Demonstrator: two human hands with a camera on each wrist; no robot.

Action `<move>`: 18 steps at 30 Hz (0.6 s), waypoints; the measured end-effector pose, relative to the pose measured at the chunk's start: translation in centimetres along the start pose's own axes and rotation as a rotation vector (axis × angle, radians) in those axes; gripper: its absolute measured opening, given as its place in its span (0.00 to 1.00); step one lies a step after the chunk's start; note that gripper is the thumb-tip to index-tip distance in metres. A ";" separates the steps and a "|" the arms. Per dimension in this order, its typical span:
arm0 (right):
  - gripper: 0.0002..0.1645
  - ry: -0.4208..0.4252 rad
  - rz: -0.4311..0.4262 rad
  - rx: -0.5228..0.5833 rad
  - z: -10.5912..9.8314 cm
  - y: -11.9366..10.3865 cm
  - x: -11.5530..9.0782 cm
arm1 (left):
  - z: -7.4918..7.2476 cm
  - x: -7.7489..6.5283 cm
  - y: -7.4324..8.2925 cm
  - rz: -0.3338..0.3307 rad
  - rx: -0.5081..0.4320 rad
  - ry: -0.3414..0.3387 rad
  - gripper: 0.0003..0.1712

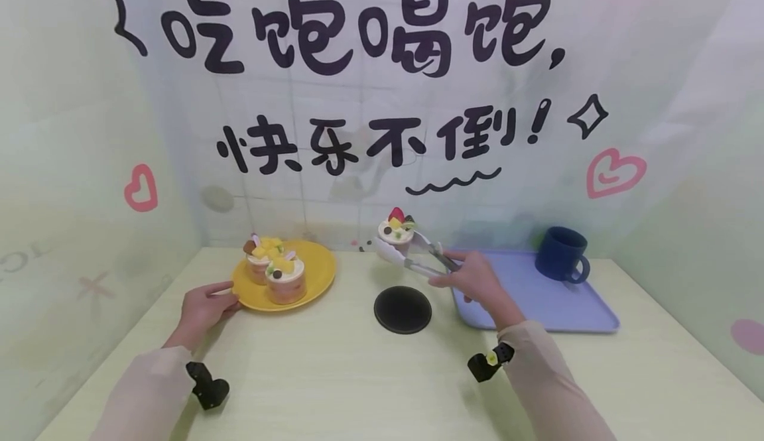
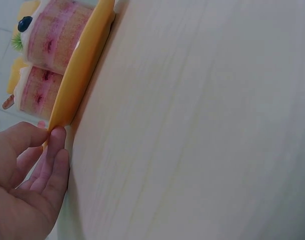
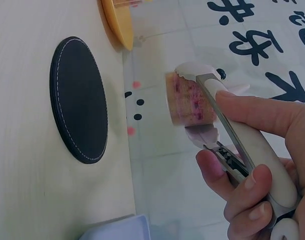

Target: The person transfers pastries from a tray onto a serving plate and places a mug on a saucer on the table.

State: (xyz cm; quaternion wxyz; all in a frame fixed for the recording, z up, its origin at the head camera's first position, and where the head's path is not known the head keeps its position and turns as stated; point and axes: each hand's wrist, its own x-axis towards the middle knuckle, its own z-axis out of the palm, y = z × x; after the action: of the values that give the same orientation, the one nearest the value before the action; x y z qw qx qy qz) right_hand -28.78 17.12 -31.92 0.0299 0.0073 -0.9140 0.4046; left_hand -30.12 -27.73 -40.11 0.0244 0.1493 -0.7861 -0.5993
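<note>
Item one: strawberry-topped dessert cup [image 1: 396, 232], upright, held above the tabletop [image 1: 334, 375] between the tips of the serving tongs [image 3: 265, 162], well beyond the fingertips. Item two: right hand [image 1: 477, 278], fingers and thumb wrapped about the tongs' handles. Item three: left hand [image 1: 205, 308], thumb and fingers pinching the near-left rim of a yellow plate [image 1: 322, 268] bearing two mango-topped dessert cups [image 1: 286, 280]. Edges and room: tabletop stretches between plate and round black coaster [image 1: 402, 310]; a narrower strip separates coaster from blue tray [image 1: 507, 295], whose far-right part carries a navy mug [image 1: 559, 254].
</note>
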 end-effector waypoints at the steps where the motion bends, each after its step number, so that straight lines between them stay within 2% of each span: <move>1: 0.43 0.000 -0.004 0.005 0.1 -0.2 0.1 | 0.0 0.0 0.1 -0.002 0.001 0.002 0.30; 7: 0.43 -0.024 -0.024 0.031 0.8 -1.0 0.3 | 0.3 -0.2 0.1 -0.015 0.019 0.014 0.29; 18: 0.43 -0.024 -0.054 0.006 2.1 -2.4 0.8 | 0.2 -0.1 0.1 -0.002 0.019 0.018 0.29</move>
State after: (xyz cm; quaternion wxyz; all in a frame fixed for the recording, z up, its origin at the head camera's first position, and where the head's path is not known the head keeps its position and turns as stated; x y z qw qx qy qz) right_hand -29.57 13.96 -31.44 0.0296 0.0370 -0.9125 0.4063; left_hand -30.07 -27.48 -40.11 0.0296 0.1556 -0.7914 -0.5904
